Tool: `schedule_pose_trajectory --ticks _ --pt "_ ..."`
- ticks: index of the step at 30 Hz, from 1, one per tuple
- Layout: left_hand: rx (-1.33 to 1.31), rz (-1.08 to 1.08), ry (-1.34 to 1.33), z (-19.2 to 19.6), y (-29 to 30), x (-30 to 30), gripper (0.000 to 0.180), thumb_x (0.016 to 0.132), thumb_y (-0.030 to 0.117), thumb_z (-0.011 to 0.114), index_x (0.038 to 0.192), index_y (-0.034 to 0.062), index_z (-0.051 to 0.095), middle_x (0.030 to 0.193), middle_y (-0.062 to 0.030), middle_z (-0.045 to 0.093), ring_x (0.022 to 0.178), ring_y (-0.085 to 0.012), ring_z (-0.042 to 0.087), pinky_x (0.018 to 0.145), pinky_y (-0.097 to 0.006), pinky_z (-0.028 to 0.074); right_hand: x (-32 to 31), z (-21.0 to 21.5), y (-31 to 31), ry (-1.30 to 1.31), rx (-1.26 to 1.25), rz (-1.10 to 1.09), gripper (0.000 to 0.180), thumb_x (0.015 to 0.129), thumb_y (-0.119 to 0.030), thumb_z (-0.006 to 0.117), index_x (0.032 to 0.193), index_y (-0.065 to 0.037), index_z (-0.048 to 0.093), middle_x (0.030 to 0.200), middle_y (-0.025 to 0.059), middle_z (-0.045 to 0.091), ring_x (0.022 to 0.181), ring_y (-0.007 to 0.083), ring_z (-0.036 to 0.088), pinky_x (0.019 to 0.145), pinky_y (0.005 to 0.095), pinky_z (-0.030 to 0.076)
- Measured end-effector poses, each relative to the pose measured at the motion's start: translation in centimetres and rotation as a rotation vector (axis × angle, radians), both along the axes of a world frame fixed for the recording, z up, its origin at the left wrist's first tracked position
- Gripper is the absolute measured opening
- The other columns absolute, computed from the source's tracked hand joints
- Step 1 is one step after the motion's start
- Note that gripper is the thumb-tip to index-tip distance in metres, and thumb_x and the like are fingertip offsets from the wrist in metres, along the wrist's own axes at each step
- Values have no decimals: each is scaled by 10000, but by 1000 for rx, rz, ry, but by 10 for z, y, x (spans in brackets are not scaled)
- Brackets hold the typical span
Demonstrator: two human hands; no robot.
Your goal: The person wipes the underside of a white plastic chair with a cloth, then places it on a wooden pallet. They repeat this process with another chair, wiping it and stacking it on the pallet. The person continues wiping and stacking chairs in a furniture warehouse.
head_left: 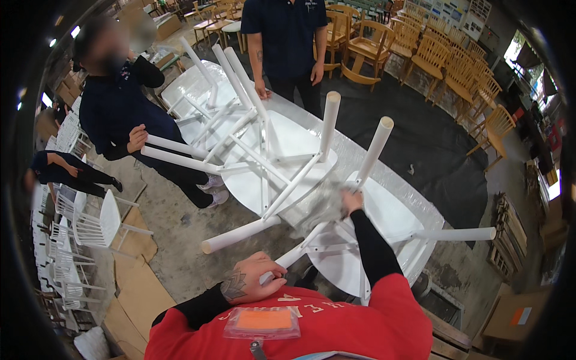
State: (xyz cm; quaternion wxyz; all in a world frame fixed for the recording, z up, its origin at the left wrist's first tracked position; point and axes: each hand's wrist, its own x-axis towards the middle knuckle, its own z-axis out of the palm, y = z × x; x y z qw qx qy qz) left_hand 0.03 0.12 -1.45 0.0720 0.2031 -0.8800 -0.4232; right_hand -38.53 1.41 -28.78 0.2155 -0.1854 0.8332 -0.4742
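Here, left hand (252,277) gripping white chair leg (288,257), right hand (351,201) wiping with cloth (324,207)

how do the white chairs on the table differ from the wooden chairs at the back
The white chairs are painted and lie upside down on the table, legs up; the wooden chairs are bare wood and stand upright on the floor. Hands grip the white ones; nobody touches the wooden ones. Both have slim legs.
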Motion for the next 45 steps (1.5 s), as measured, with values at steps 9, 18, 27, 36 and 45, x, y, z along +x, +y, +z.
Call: schedule_pose_trajectory --ticks 9,18,27,36,45 --pt "4 -24 81 -18 -5 -2 201 772 136 794 954 81 730 820 -42 721 842 -253 683 744 -363 561 62 27 5 310 390 62 448 861 -318 703 1119 35 605 1038 285 697 986 396 699 868 479 555" --pt "17 -155 119 -10 -9 -11 258 774 127 796 1017 76 725 847 -56 726 872 -277 679 754 -388 562 43 95 35 827 444 403 378 784 -322 714 1129 -169 735 1275 79 591 1217 304 512 932 470 495" --pt "36 -167 149 -14 -9 -3 225 809 64 736 1032 41 723 860 -95 707 842 -268 667 747 -370 522 182 50 71 256 111 370 439 729 -351 765 1013 -28 675 1050 123 623 1091 325 536 822 442 473" --pt "43 -219 144 -14 -10 -6 228 823 119 756 1038 55 720 869 -87 701 838 -272 682 750 -370 542 109 52 81 1057 496 311 454 856 -189 606 1298 -83 597 1221 111 595 1148 329 555 931 519 455" --pt "16 -152 267 -22 -11 8 204 829 136 743 1024 82 718 841 -80 685 821 -292 678 736 -389 539 67 97 283 752 1176 449 353 823 -219 698 1146 -85 650 1201 95 621 1159 315 559 944 485 454"
